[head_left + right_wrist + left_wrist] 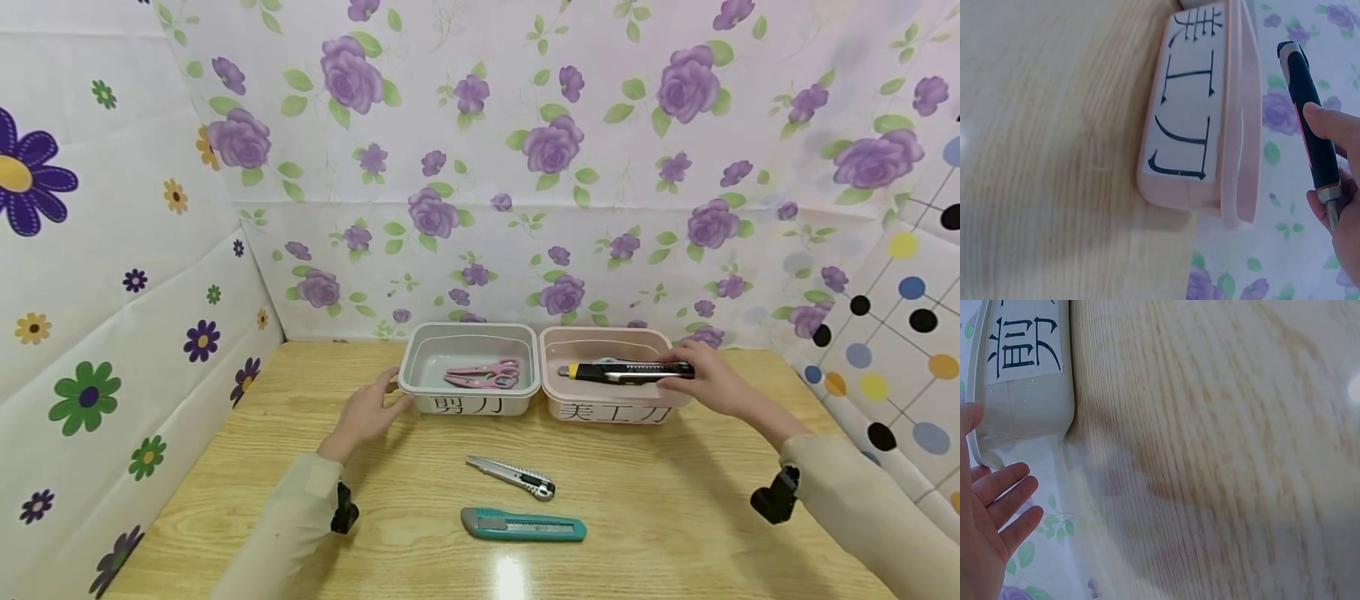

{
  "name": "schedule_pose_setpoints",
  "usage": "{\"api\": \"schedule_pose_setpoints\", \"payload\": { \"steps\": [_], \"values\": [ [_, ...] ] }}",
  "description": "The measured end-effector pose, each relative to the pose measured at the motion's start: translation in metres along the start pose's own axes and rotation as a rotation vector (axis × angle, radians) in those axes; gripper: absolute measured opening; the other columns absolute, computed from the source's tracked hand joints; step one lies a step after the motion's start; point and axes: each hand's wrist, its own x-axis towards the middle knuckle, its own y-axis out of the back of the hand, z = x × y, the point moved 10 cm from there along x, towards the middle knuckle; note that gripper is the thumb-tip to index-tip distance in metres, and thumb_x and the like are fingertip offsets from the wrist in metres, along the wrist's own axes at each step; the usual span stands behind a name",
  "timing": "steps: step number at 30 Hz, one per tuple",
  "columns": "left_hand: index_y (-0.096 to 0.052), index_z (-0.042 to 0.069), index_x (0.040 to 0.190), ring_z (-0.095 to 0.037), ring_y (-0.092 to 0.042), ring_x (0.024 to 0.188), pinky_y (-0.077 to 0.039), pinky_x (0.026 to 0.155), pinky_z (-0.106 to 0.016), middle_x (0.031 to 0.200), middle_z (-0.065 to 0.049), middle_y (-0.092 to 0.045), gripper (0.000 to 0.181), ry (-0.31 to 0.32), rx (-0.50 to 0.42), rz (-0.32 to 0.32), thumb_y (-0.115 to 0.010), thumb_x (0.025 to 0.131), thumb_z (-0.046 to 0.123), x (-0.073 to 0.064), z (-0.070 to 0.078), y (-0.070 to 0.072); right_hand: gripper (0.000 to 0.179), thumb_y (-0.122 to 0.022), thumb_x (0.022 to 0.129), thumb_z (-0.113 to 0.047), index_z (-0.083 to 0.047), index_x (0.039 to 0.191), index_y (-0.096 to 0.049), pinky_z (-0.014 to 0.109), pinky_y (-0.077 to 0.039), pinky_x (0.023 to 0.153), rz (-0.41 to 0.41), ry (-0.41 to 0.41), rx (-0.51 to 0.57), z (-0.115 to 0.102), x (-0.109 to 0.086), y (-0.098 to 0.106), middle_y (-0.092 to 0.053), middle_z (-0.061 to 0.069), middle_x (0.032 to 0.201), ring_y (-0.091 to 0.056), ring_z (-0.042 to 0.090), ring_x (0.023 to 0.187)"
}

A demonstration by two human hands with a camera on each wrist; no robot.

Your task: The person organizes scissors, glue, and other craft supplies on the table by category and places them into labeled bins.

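Observation:
My right hand (708, 375) grips a black utility knife (1313, 125) with silver ends, held over the right part of the pink bin (551, 392). A black-and-yellow utility knife (585, 372) shows at the bin's left side, partly overlapped by the held one. My left hand (369, 414) rests at the left end of the grey bin (468, 393), fingers extended and thumb by the rim. Pink scissors (487, 379) lie inside that grey bin. Nearer on the table are a silver utility knife (512, 477) and a teal utility knife (522, 525).
Both bins stand side by side at the back of the wooden table (405, 508), with a label (615, 413) on the pink one's front. Flowered cloth (487, 167) hangs right behind them. Patterned sheets also close off the left and right sides.

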Motion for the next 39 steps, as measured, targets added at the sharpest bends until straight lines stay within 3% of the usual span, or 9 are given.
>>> {"api": "schedule_pose_setpoints", "payload": {
  "steps": [8,21,29,33,36,39],
  "values": [
    [-0.036,0.005,0.136,-0.039,-0.054,0.108,-0.042,0.088,-0.055,0.120,-0.018,-0.057,0.061,0.005,-0.003,-0.003,-0.053,0.090,0.041,-0.001,0.000,0.000,0.028,-0.069,0.079,-0.007,0.003,0.104,-0.064,0.031,-0.038,0.063,0.005,-0.054,-0.019,0.015,0.008,-0.003,-0.056,0.012,0.089,-0.048,0.022,0.081],
    [-0.035,0.005,0.137,-0.039,-0.052,0.110,-0.040,0.090,-0.056,0.121,-0.017,-0.057,0.062,0.016,-0.001,-0.013,-0.052,0.090,0.042,0.001,-0.002,-0.001,0.029,-0.067,0.082,-0.011,0.003,0.107,-0.062,0.039,-0.039,0.071,-0.067,-0.143,-0.029,0.031,0.021,-0.015,-0.055,0.013,0.093,-0.048,0.027,0.088],
    [-0.034,0.004,0.137,-0.040,-0.052,0.110,-0.040,0.089,-0.057,0.121,-0.018,-0.056,0.065,0.010,0.002,-0.012,-0.050,0.090,0.045,0.002,-0.003,-0.001,0.023,-0.070,0.077,-0.008,0.001,0.098,-0.064,0.032,-0.032,0.063,-0.009,0.007,-0.026,0.022,0.028,-0.017,-0.056,0.009,0.083,-0.045,0.022,0.076],
    [-0.033,0.004,0.138,-0.040,-0.052,0.110,-0.039,0.090,-0.057,0.121,-0.018,-0.056,0.065,0.012,0.008,-0.018,-0.050,0.090,0.046,0.002,-0.002,-0.002,0.022,-0.069,0.080,-0.021,-0.004,0.094,-0.065,0.030,-0.030,0.060,0.015,0.095,0.013,0.021,0.028,-0.018,-0.054,0.006,0.079,-0.043,0.018,0.072],
    [-0.034,0.006,0.137,-0.039,-0.053,0.110,-0.040,0.090,-0.056,0.121,-0.017,-0.057,0.064,0.018,0.011,-0.021,-0.051,0.090,0.045,0.002,-0.002,-0.003,0.024,-0.068,0.082,-0.022,-0.003,0.095,-0.065,0.031,-0.033,0.060,-0.011,0.067,0.012,0.025,0.029,-0.023,-0.054,0.007,0.081,-0.044,0.018,0.072],
    [-0.035,0.005,0.137,-0.039,-0.053,0.108,-0.041,0.088,-0.056,0.120,-0.018,-0.057,0.062,0.012,0.012,-0.012,-0.052,0.090,0.042,0.001,0.000,-0.001,0.022,-0.069,0.079,-0.012,0.001,0.096,-0.065,0.035,-0.035,0.062,-0.049,-0.005,-0.031,0.029,0.031,-0.029,-0.055,0.010,0.083,-0.045,0.021,0.073]
  ]
}}
